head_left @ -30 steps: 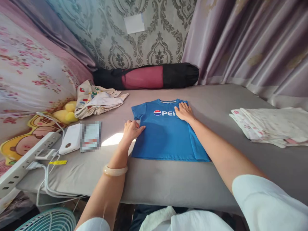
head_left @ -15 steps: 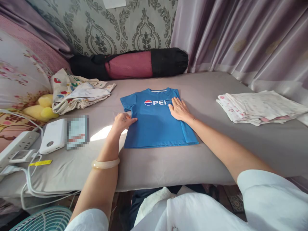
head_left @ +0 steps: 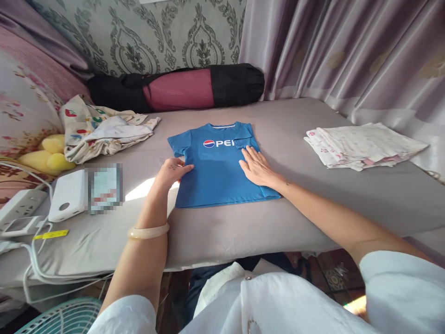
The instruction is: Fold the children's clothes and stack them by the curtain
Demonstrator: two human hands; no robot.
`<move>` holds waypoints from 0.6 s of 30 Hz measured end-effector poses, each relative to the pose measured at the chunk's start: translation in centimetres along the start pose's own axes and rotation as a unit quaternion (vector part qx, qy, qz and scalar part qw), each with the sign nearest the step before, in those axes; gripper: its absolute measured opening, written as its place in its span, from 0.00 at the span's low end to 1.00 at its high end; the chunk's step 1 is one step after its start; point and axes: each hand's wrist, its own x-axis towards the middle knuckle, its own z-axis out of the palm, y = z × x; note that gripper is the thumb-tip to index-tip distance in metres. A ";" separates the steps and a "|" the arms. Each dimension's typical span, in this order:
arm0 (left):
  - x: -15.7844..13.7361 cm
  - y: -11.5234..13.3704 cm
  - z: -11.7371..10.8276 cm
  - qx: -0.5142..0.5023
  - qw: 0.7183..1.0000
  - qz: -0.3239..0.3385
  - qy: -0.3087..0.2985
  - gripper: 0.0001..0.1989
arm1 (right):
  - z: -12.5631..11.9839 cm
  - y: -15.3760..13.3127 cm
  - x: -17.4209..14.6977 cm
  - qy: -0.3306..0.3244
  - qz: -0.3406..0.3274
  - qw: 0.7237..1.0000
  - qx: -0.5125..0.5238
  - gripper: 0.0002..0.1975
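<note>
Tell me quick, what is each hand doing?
Left hand: open, fingertips resting on the blue T-shirt at its left edge, holding nothing.
Right hand: open, flat on the shirt's folded right side.

We're in a home bedroom here: a grey-sheeted bed (head_left: 313, 195) fills the middle of the frame, with damask wallpaper (head_left: 156, 32) across the top and mauve curtains (head_left: 330, 46) at upper right. A floral pillow (head_left: 21, 106) and yellow plush toy (head_left: 47, 155) sit at left, folded laundry (head_left: 361, 144) at right
</note>
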 end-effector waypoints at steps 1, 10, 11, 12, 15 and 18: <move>0.1 -0.1 0.0 -0.004 1.000 -0.004 -0.004 0.15 | 0.0 0.0 -0.1 0.000 0.002 1.000 -0.005 0.35; 0.5 -0.1 -0.1 -0.106 0.990 -0.087 -0.017 0.15 | -1.6 -2.2 1.2 0.028 -0.019 0.996 -0.077 0.27; 0.5 -0.1 -0.2 -0.117 0.989 -0.093 -0.017 0.16 | -1.9 -3.0 2.0 0.038 -0.034 0.996 -0.072 0.25; 0.4 -0.1 -0.3 -0.126 0.987 -0.099 -0.017 0.17 | -2.1 -4.1 3.0 0.045 -0.053 0.996 -0.060 0.23; 0.4 -0.1 -0.6 -0.133 0.984 -0.113 -0.021 0.19 | -2.6 -8.1 6.8 0.045 -0.104 0.994 -0.006 0.19; 0.3 0.0 -0.9 -0.116 0.985 -0.114 -0.051 0.19 | -2.6 -12.8 10.9 0.026 -0.146 0.988 0.045 0.18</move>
